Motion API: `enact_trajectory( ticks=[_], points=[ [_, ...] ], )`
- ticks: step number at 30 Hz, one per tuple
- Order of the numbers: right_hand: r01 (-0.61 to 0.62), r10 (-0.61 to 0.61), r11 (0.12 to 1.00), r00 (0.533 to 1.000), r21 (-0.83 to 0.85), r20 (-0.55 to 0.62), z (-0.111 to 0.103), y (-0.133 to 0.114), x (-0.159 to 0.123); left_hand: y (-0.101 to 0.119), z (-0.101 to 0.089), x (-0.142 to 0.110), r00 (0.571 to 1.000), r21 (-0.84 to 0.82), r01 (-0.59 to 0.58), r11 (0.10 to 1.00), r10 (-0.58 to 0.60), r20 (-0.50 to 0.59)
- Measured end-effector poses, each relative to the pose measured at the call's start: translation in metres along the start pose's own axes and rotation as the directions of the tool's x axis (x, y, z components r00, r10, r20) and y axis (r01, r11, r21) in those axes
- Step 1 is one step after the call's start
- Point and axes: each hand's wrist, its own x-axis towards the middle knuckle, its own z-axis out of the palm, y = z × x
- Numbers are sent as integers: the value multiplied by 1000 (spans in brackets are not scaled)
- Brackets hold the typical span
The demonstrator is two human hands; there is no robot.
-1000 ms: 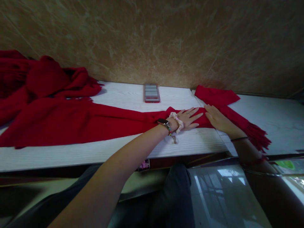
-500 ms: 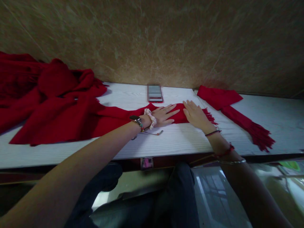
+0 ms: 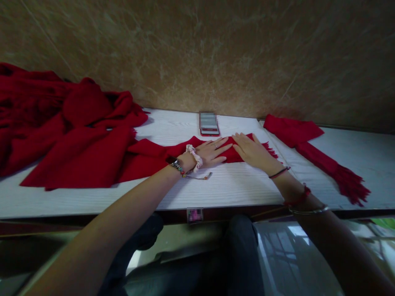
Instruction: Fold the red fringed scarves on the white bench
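Note:
A red scarf [image 3: 154, 154] with a fringed right end runs across the white table, its left part merging with a larger spread of red cloth. My left hand [image 3: 210, 152] lies flat on the scarf with fingers spread, pointing right. Close beside it, my right hand [image 3: 251, 152] rests flat nearer the fringe, its fingertips almost meeting the left hand's. Both are open and grip nothing. The stretch of scarf beneath the palms is hidden.
A heap of red fabric [image 3: 83, 102] covers the table's left side. Another red fringed scarf [image 3: 317, 154] lies bent at the right. A phone [image 3: 209, 124] sits behind my hands, near the marbled wall [image 3: 197, 53]. The table's front edge [image 3: 225, 211] is above my knees.
My right hand has slid slightly left along the scarf, closer to my left hand. The whole view has shifted a little, so things appear farther right.

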Motion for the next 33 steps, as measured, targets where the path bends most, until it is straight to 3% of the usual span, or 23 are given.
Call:
enact_trajectory(
  ticks=[2, 9, 13, 17, 22, 27, 30, 33],
  points=[
    [8, -9, 999, 1000, 33, 24, 6, 2, -4, 1, -1, -1, 1000, -8, 13, 1000, -13, 14],
    [-129, 140, 957, 990, 258, -22, 27, 37, -21, 6, -5, -2, 1000, -34, 24, 999, -23, 14],
    [-143, 179, 948, 978, 285, -104, 20, 48, -21, 8, -6, -3, 999, -43, 37, 998, -37, 10],
    [-111, 181, 958, 950, 266, -254, 4, 37, -17, 7, -3, -1, 999, -28, 42, 999, -42, 3],
    [-55, 60, 963, 998, 265, -10, 8, 25, -14, 8, -3, 0, 998, -25, 52, 998, -52, 22],
    [-178, 174, 944, 984, 277, 39, 16, 40, -21, 8, -2, -1, 999, -32, 49, 998, -49, 11],
    [-216, 236, 936, 971, 277, -38, 11, 48, -23, 5, 2, -3, 999, -35, 39, 999, -40, -8],
    [-159, 227, 949, 945, 273, -237, 5, 48, -21, 3, 8, -2, 998, -23, 11, 1000, -12, -62]
  ],
)
